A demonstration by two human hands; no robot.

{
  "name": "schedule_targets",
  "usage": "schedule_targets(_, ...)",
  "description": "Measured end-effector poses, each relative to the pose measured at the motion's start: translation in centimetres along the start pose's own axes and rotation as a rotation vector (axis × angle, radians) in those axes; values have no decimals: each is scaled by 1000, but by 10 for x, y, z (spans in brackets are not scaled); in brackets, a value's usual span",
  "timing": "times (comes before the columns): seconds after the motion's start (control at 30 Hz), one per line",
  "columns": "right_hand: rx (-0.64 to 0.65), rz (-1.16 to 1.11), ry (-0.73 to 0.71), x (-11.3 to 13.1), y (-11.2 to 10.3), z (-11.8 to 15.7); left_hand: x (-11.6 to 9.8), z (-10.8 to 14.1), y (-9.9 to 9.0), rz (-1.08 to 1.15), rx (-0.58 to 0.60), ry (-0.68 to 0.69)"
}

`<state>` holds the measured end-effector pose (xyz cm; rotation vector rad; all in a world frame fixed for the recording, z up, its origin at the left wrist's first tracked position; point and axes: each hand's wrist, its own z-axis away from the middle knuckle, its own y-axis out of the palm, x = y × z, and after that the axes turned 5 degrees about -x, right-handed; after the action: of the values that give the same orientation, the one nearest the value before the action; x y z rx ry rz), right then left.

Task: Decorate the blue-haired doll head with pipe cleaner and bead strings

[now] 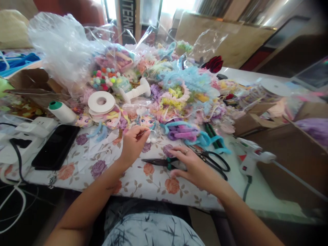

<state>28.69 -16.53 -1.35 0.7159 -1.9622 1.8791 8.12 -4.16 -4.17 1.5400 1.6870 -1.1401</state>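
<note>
My left hand (pixel 134 143) is closed in a pinch on a thin beaded string (pixel 140 115), part of which shows above the fingers. Just beyond it lies a doll-face charm (pixel 146 121) with blue hair, and some white beads (pixel 153 140) sit beside the fingertips. My right hand (pixel 193 167) is open, its fingers apart, above the handles of long-nose pliers (pixel 156 161). Whether it touches them I cannot tell. Black-handled scissors (pixel 217 162) lie just beyond that hand. Purple and light-blue fuzzy strips (pixel 183 131) rest farther back.
Ribbon spools (pixel 101 101), a thread cone (pixel 60 111) and a heap of pastel trims (pixel 187 82) fill the back. A phone (pixel 56 147) and a power strip (pixel 12 147) are at left. On the right are a glue gun (pixel 249 157) and a cardboard box (pixel 289 164).
</note>
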Motion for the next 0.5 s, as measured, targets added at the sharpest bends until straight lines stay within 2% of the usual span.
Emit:
schedule_targets(0.1,-199,-367,163,9,1,-17,-4,2,2,-10,98,79)
schedule_targets(0.17,-224,-579,263,15,5,-31,-5,4,3,-11,146,118)
schedule_targets(0.23,-188,-694,304,20,11,-43,-5,4,3,-5,173,155)
schedule_targets(0.33,-180,-736,282,25,19,-54,-4,4,4,-6,200,212)
schedule_targets(0.5,-214,-678,246,27,23,-54,-1,5,5,-22,246,263)
